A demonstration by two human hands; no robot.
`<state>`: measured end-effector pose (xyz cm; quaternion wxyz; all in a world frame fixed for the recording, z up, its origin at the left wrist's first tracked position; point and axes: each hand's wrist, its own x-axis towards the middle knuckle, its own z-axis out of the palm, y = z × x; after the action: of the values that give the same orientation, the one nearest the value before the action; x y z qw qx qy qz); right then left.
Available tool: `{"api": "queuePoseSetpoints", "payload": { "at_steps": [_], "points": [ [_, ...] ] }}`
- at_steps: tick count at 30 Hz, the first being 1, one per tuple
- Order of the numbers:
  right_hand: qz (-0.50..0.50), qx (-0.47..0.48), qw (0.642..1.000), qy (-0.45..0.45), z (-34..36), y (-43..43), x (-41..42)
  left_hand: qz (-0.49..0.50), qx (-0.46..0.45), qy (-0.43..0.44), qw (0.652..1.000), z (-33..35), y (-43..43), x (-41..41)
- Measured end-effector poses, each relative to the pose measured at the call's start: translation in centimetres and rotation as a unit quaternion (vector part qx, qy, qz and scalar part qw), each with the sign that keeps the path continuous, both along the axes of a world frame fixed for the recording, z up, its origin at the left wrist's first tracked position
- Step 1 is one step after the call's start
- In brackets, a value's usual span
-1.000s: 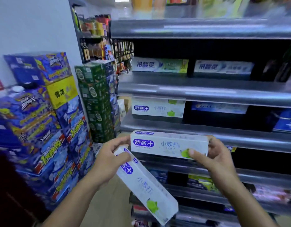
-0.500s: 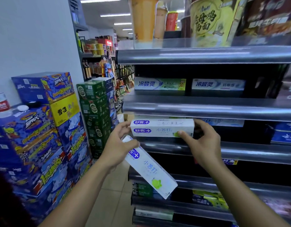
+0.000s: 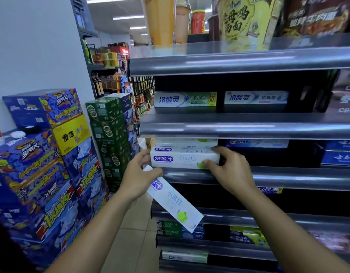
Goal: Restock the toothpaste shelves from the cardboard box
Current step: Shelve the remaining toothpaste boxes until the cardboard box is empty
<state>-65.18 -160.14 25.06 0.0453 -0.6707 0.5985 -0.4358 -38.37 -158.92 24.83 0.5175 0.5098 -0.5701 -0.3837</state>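
With the right hand [image 3: 228, 170] pinching the white rectangular toothpaste carton [image 3: 185, 159] at the grey metal shelf [image 3: 288, 179] edge, push it squarely back, while the left hand [image 3: 138, 181] clasps a spare white carton [image 3: 174, 203].

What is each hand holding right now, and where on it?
Right hand grips the right end of a white toothpaste box at the shelf; left hand holds a second white box by its upper end.
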Motion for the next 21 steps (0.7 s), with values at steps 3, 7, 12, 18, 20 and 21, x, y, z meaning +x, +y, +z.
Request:
{"api": "queuePoseSetpoints", "payload": {
  "at_steps": [3, 7, 12, 18, 20, 21],
  "points": [
    [0.001, 0.018, 1.0, 0.012, 0.3, -0.1, -0.1, 0.012, 0.007, 0.012, 1.0, 0.4, -0.2, 0.0],
    [-0.014, -0.041, 0.997, 0.059, 0.0, 1.3, -0.4, 0.065, 0.002, 0.038, 0.997, 0.7, 0.0, 0.2],
    [0.027, -0.073, 0.991, -0.106, -1.4, 4.7, -0.6, 0.128, 0.026, 0.159, 0.979, 0.5, 0.1, 0.7],
    [0.15, 0.019, 0.92, -0.361, -1.4, 6.4, 1.0, 0.112, 0.071, 0.264, 0.955, 1.2, 0.0, -0.8],
    [0.145, 0.011, 0.905, -0.399, -1.0, 6.1, 1.2, 0.103, 0.064, 0.272, 0.955, 1.7, 0.0, -1.7],
    [0.136, 0.005, 0.901, -0.411, -0.8, 5.9, 1.2, 0.1, 0.054, 0.279, 0.953, 1.8, 0.1, -2.2]
  ]
}}
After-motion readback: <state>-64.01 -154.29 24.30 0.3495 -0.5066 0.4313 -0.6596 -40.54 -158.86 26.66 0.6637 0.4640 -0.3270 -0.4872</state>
